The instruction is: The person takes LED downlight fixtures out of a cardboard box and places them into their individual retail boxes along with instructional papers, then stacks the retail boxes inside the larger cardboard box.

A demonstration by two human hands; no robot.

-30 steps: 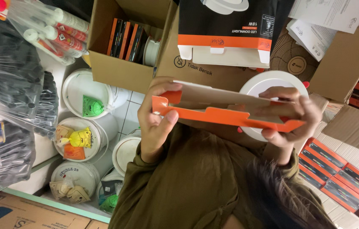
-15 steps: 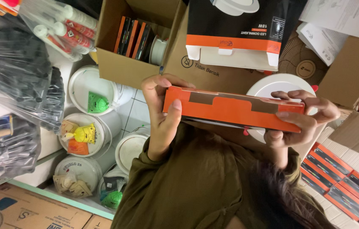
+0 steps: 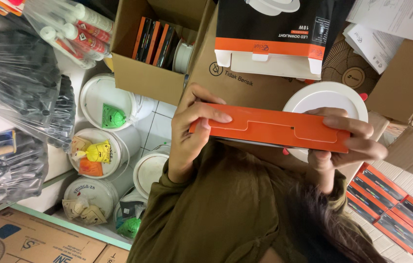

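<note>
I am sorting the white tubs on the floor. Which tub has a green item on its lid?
The top white tub, nearest the open cardboard box; the tub below it carries yellow and orange items.

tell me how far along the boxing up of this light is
Done, it seems: the flat orange box has its tabbed end flap pressed shut, and stacks of similar closed boxes lie at lower right. In hand: the left hand and right hand grip the box at both ends. Left: a round white downlight lies behind it unboxed, and an open black-and-orange box sits above.
</note>
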